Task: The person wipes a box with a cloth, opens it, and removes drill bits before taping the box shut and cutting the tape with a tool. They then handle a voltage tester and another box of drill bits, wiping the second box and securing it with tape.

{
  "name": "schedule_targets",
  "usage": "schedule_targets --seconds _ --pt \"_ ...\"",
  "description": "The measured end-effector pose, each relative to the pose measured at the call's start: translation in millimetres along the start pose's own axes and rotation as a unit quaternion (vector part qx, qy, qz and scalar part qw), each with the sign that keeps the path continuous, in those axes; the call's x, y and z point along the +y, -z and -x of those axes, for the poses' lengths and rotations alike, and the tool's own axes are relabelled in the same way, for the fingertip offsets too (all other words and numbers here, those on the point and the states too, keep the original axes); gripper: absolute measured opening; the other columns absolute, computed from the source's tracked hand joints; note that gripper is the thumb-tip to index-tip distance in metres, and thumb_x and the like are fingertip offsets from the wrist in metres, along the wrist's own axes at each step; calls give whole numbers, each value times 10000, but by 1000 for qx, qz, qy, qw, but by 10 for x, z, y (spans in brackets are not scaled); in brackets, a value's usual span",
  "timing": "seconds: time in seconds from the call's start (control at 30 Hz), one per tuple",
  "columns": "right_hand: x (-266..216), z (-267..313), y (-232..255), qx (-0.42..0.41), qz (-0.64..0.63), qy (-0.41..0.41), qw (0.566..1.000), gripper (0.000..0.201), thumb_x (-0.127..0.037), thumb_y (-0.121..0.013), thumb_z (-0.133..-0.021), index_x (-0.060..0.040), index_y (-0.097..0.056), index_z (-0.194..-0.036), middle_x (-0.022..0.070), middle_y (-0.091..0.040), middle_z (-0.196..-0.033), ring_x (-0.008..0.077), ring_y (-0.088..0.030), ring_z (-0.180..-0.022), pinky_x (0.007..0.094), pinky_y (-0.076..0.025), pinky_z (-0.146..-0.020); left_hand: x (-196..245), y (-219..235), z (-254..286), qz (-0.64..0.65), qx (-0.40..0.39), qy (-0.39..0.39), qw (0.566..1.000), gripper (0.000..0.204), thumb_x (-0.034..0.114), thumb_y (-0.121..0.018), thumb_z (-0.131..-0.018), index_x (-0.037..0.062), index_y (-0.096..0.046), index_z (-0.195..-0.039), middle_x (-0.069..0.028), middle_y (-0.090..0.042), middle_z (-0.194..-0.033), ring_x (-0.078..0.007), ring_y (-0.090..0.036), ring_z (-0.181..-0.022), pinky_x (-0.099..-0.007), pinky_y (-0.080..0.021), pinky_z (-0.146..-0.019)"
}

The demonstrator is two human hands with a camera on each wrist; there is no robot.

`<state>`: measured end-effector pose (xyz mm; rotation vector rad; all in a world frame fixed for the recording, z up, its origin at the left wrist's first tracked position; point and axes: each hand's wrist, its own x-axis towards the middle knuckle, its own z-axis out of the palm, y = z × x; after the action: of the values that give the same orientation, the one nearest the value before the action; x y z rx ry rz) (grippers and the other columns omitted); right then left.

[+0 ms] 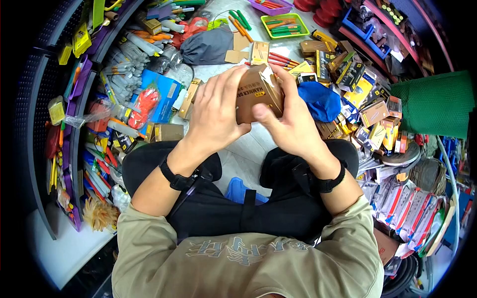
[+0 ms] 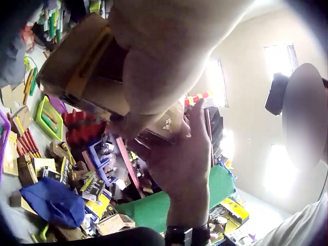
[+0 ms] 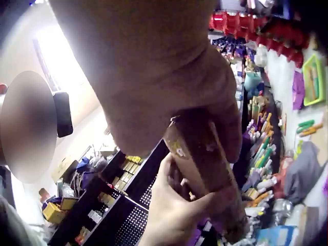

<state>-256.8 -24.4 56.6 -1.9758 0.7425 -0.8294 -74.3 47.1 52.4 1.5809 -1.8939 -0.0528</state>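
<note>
Brown cardboard box with dark lettering [image 1: 251, 102] gripped in both your hands

Nearest is your khaki short-sleeved shirt [image 1: 213, 270], then your black trousers [image 1: 293, 216]. A black wristband [image 1: 175, 180] circles your left wrist. Your bare left hand [image 1: 213, 109] grips the box along its left side, fingers bent toward its upper edge. Your bare right hand [image 1: 295, 124] holds the other side, its thumb lying over the lower part of the lettered face. The box is tilted and held up in front of your knees, off the floor.

Beyond your right hand lies a crumpled blue cloth pouch [image 1: 320, 102], beside a heap of yellow and black cartons [image 1: 357, 84]. Farther off sit a dark grey fabric bag [image 1: 206, 48] and, to its right, a lime-green plastic basket [image 1: 289, 36] holding orange and green sticks [image 1: 280, 24].
</note>
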Motion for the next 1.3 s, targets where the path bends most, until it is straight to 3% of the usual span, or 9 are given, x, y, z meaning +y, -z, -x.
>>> schedule_targets --seconds 0.13,0.33,0.5,0.53,0.67,0.77,1.17,1.23,1.3 --pt "105 -37 -76 50 -5 -37 998 583 -284 -682 -995 13 -454 -1443 263 -699 -1132 386 -718 -1031 419 -556 -883 24 -42 13 -2 -26 16 1000 1109 168 -930 -564 27 -370 -1512 -214 -530 -1419 -415 -544 -1270 -482 -449 -1059" --pt "297 -176 124 140 -249 -87 954 441 -287 -595 -1067 -25 -527 -1415 78 -656 -1262 128 -608 -1128 299 -508 -949 -134 269 -80 18 52 81 995 1176 498 -949 -618 -11 -366 -1503 -257 -551 -1372 -399 -583 -1254 -464 -481 -1048" --pt "271 -217 235 160 -483 -108 854 411 -359 -493 -1098 -59 -515 -1379 71 -651 -1270 210 -659 -1152 387 -552 -976 -174 219 -70 422 97 130 892 1254 504 -946 -654 -9 -250 -1562 -235 -496 -1446 -340 -565 -1300 -429 -482 -1072" --pt "272 -219 194 142 -524 -132 829 422 -376 -477 -1099 -66 -513 -1385 77 -650 -1280 220 -662 -1154 401 -552 -980 -47 291 -77 461 36 133 877 1290 463 -968 -651 -13 -210 -1580 -204 -396 -1549 -290 -432 -1425 -434 -367 -1166" --pt "263 -170 -73 69 -617 -220 752 474 -418 -416 -1104 -103 -479 -1452 93 -605 -1399 267 -603 -1271 455 -507 -1052 -137 247 17 38 7 -73 997 1324 525 -950 -644 -5 -170 -1574 -253 -333 -1556 -389 -400 -1435 -478 -353 -1184" --pt "301 -82 -302 -6 -665 -288 689 499 -414 -402 -1103 -135 -427 -1516 75 -574 -1449 270 -551 -1342 467 -471 -1097 -123 152 -89 255 161 -84 950 1379 548 -954 -625 -35 -121 -1556 -259 -355 -1547 -382 -411 -1427 -474 -360 -1176" --pt "76 -80 -383 -34 -576 -342 741 467 -361 -376 -1079 -5 -593 -1289 116 -663 -1146 207 -664 -949 336 -584 -797 112 162 -7 280 161 -138 936 1208 364 -1020 -551 -39 -341 -1465 -238 -520 -1364 -393 -553 -1217 -449 -441 -1044" --pt "69 -88 -361 -73 -590 -364 717 492 -391 -337 -1127 -103 -419 -1518 108 -536 -1468 232 -529 -1358 419 -433 -1137 131 148 26 246 166 -108 949 1232 368 -1015 -548 -51 -317 -1472 -246 -506 -1357 -401 -540 -1223 -450 -433 -1046" --pt "-136 -111 -336 -69 -538 -388 745 521 -426 -343 -1122 -98 -422 -1519 116 -556 -1447 225 -563 -1320 406 -467 -1105 164 125 43 231 172 -88 954 1264 397 -1014 -548 -56 -291 -1480 -255 -487 -1366 -401 -536 -1225 -454 -433 -1042"
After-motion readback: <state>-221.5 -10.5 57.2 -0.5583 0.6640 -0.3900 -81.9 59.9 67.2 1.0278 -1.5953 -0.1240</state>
